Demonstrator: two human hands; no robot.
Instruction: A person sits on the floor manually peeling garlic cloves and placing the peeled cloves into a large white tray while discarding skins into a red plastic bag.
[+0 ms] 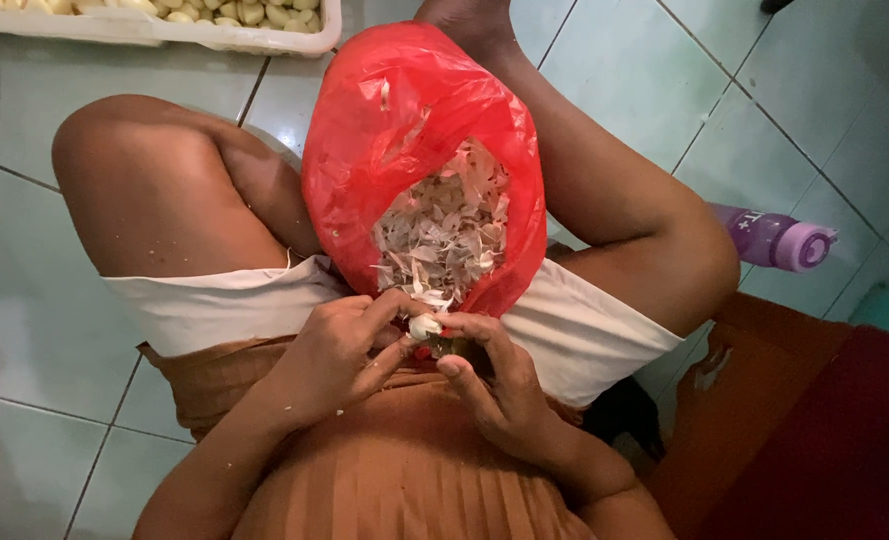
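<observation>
The white tray (164,28) of peeled cloves is sitting far left, out of the way. The left hand (339,355) is pinching 1 white garlic clove (425,326) so it cannot slip. The right hand (492,385) is curling around a small dark tool, maybe a knife. The red bag (364,150) is sitting between the knees, just past the hands, catching the dry skins (444,225). A purple bottle (774,238) is lying far right.
</observation>
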